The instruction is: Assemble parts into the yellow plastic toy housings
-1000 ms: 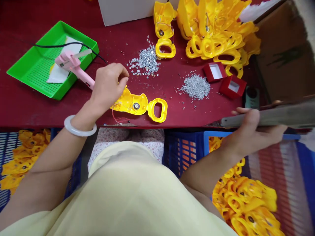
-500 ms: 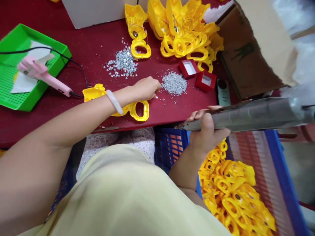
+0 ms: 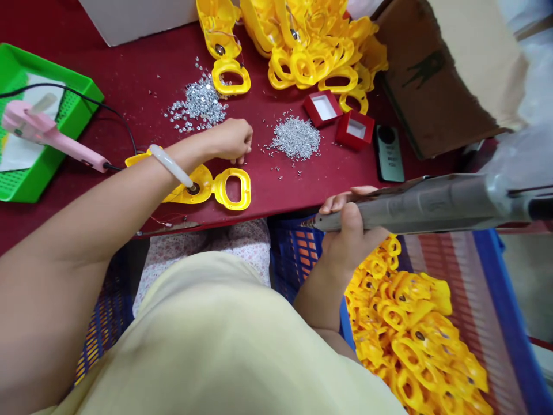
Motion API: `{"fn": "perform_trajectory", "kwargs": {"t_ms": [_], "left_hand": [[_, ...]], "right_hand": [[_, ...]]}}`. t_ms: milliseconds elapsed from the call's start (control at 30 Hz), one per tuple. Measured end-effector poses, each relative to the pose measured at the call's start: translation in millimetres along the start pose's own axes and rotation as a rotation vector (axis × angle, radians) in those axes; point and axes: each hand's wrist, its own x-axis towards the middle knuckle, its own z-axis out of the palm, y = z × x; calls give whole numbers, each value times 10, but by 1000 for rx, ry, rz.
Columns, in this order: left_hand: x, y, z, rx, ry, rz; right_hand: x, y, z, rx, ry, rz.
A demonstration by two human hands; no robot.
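My left hand [image 3: 235, 141] is closed, fingers curled down over the red table just above a yellow plastic part [image 3: 233, 189]; what its fingertips hold, if anything, is too small to name. My forearm with a pale bracelet covers some of that part. My right hand [image 3: 349, 230] grips a grey electric screwdriver [image 3: 425, 207] at the table's front edge, its tip pointing left. A heap of small silver screws [image 3: 296, 138] lies to the right of my left hand. Up and left of that hand is a pile of small silver round pieces [image 3: 201, 104].
Yellow parts [image 3: 311, 52] are heaped at the back, beside two red boxes [image 3: 355, 129], a phone [image 3: 389, 154] and a cardboard box [image 3: 432, 75]. A pink tool [image 3: 64, 144] leans on a green tray [image 3: 80, 124]. More yellow parts [image 3: 415, 334] fill a crate at lower right.
The view has shifted a little, so the table items sit further left. My left hand has drawn back leftward from the screw heap. My right hand still holds the screwdriver.
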Motion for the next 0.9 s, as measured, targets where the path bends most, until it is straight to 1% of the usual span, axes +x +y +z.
{"fn": "perform_trajectory", "kwargs": {"t_ms": [33, 67, 100, 200, 267, 333, 400, 433, 467, 533, 600, 667, 733, 833, 900], "left_hand": [[8, -17, 0, -45, -50, -29], [26, -23, 11, -98, -60, -36], [49, -17, 27, -160, -31, -19], [62, 58, 36, -363, 175, 95], [-76, 134, -14, -472, 282, 144], [-376, 198, -68, -573, 323, 158], [-793, 221, -58, -720, 314, 132], [-1013, 212, -14, -821, 293, 103], [-1224, 191, 57, -940, 267, 70], [-1576, 120, 260, -1199, 192, -21], [-1806, 30, 490, -1426, 130, -130], [-1924, -52, 683, -1606, 72, -207], [-1970, -111, 810, -1745, 32, -244], [-1987, -156, 895, -1877, -2, -265], [-1996, -168, 918, -1927, -34, -257]], "right_hand": [[-3, -3, 26, -6, -1, 2], [-9, -10, 52, -19, -1, 12], [-19, -19, 77, -35, 1, 24], [-61, -62, 133, -69, -20, 46], [-91, -108, 166, -65, -39, 31], [-113, -171, 221, -13, -60, -4], [-124, -251, 313, 84, -90, -51], [-129, -298, 372, 134, -109, -70], [-133, -348, 438, 172, -130, -86], [-152, -454, 578, 200, -178, -127], [-194, -555, 708, 176, -236, -177], [-261, -637, 813, 113, -297, -209], [-345, -693, 890, 28, -351, -195], [-463, -733, 969, -72, -399, -170], [-514, -742, 1005, -86, -412, -168]]}}
